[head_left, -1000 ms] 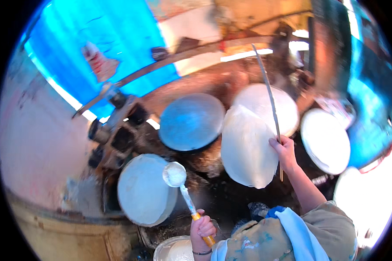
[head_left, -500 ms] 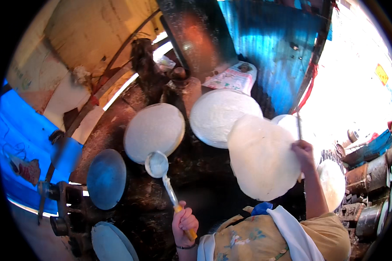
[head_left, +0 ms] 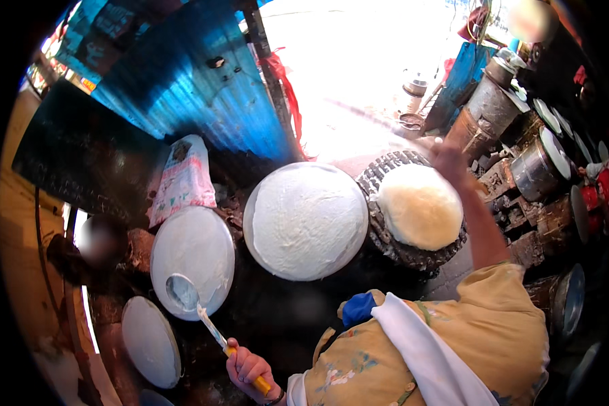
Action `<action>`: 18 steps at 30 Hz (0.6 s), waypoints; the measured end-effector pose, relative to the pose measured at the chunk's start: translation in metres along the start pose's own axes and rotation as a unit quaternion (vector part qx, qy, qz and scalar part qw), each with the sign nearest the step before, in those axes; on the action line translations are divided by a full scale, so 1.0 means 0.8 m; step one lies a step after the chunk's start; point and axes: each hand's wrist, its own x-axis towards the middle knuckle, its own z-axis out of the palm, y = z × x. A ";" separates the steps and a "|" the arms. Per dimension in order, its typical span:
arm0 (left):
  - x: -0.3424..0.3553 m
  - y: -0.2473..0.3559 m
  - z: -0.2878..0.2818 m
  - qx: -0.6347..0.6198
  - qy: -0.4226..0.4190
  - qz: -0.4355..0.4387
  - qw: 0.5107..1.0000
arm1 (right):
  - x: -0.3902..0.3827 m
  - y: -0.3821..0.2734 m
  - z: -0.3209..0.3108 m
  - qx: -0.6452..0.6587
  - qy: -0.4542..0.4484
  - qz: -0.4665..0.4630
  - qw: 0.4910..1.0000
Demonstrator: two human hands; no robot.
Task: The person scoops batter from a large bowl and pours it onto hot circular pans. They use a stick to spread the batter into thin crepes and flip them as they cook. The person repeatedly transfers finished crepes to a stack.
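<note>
My left hand is closed around the yellow handle of a ladle. The ladle's round bowl is over the near part of a pale round griddle, and white batter clings to its neck. My right hand, blurred, is closed on a long thin stick-like tool that points away to the upper left. Just below that hand lies a golden-white round flatbread on a dark ridged round stand. Between the hands, a larger white flatbread or batter layer covers another griddle.
Another pale griddle stands at the lower left. A printed sheet lies behind the griddles, before a blue corrugated wall. Metal pots and sooty stoves line the right side. A pot stands in the bright opening.
My view has turned right. The pale flatbread no longer hangs beside my right hand, which has reached out above the ridged stand. The ladle has come over a different griddle.
</note>
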 end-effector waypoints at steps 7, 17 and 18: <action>0.011 -0.065 0.026 -0.271 0.207 0.271 0.900 | -0.235 -0.030 0.187 0.048 -0.155 0.243 0.957; -0.097 0.013 -0.013 -0.054 -0.009 0.134 0.990 | -0.218 -0.072 0.219 0.247 -0.148 0.205 0.935; -0.116 0.021 -0.024 -0.073 -0.023 0.135 0.988 | -0.214 -0.085 0.221 0.321 -0.122 0.203 0.917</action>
